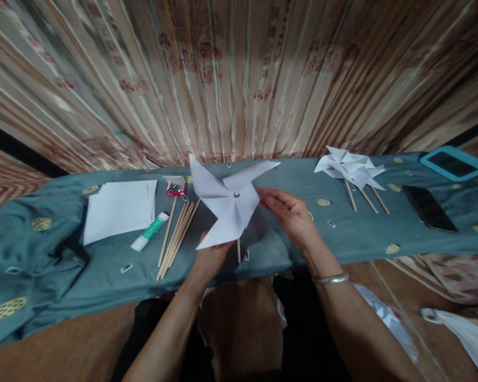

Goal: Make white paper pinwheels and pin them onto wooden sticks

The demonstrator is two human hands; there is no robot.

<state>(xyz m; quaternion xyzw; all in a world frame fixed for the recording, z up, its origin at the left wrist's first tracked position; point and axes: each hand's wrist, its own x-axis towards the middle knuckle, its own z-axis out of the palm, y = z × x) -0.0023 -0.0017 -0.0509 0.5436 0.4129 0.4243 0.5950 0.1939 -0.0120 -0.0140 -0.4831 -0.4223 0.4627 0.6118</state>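
Observation:
A white paper pinwheel (223, 204) with a silver pin at its centre is held up over the middle of the cloth-covered table. Its wooden stick (239, 252) shows below the blades. My left hand (213, 260) supports the pinwheel from behind and below; the paper hides most of its fingers. At the right edge of the paper, my right hand (289, 212) has its thumb and forefinger close together, touching a blade. To the left lie several loose wooden sticks (178, 239) and a small red box of pins (176, 187).
White paper sheets (119, 209) and a green-and-white glue tube (150, 231) lie at left. Several pinwheels (348, 167) lie at back right, near a dark phone (429, 208) and a blue-framed tablet (454, 162). A striped curtain (239, 79) hangs behind the table (295, 254).

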